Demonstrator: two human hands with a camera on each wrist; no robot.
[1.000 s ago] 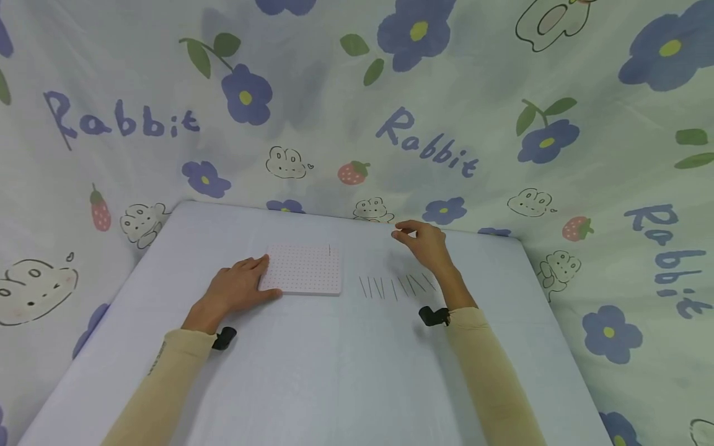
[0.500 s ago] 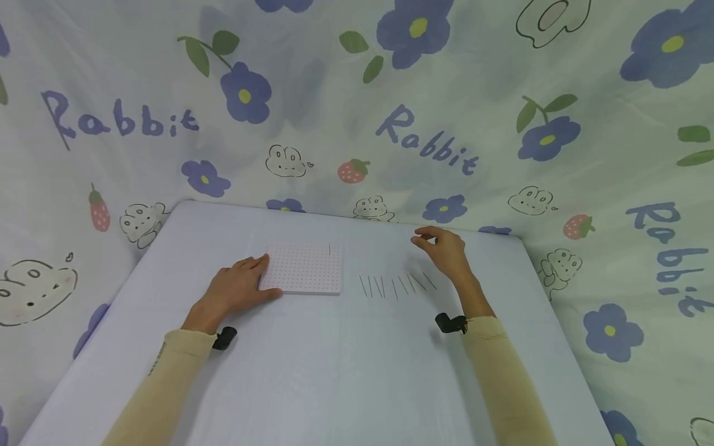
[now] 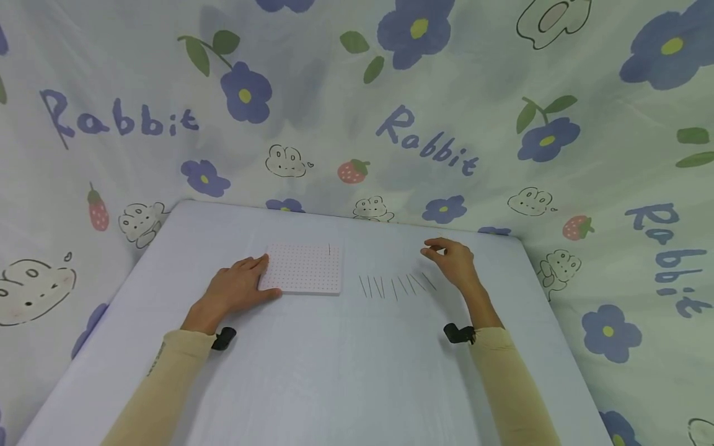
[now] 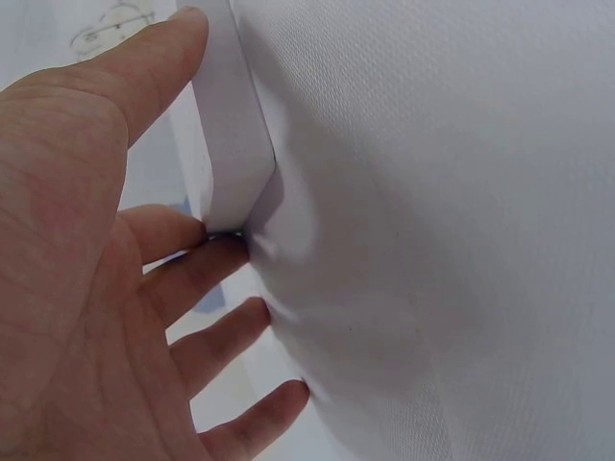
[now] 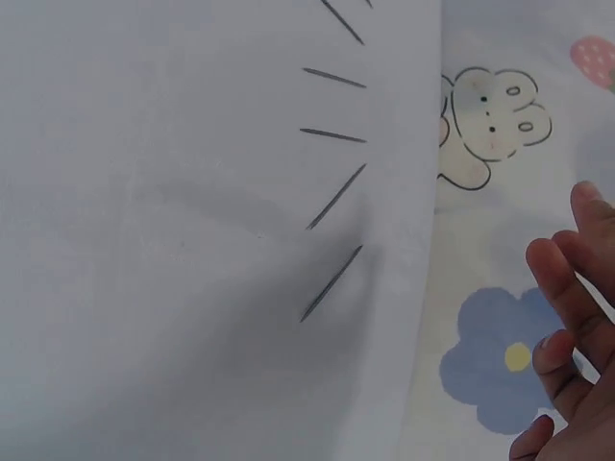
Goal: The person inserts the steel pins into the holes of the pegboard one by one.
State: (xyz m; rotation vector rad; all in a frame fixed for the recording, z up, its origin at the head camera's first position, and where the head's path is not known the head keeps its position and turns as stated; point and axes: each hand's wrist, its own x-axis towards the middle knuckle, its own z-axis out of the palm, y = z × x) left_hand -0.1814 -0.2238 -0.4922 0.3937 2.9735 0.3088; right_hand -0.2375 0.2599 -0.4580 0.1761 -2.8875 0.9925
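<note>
A pale pegboard dotted with rows of small holes lies on the table, one thin dark stick standing near its back right corner. My left hand braces the board's left side, thumb at the front edge and fingers spread. In the left wrist view the thumb rests along the board's side wall and the fingertips reach the table. Right of the board lies a row of several thin dark sticks. Behind its right end hovers my right hand, fingers loosely curved, no object visible between them.
The white-covered table ends at the back against a hanging cloth printed with flowers and rabbits. Each wrist carries a small black camera, such as the right one.
My right hand has moved right and a little toward me, from behind the middle of the row of sticks to behind its right end. The left hand and board have stayed put.
</note>
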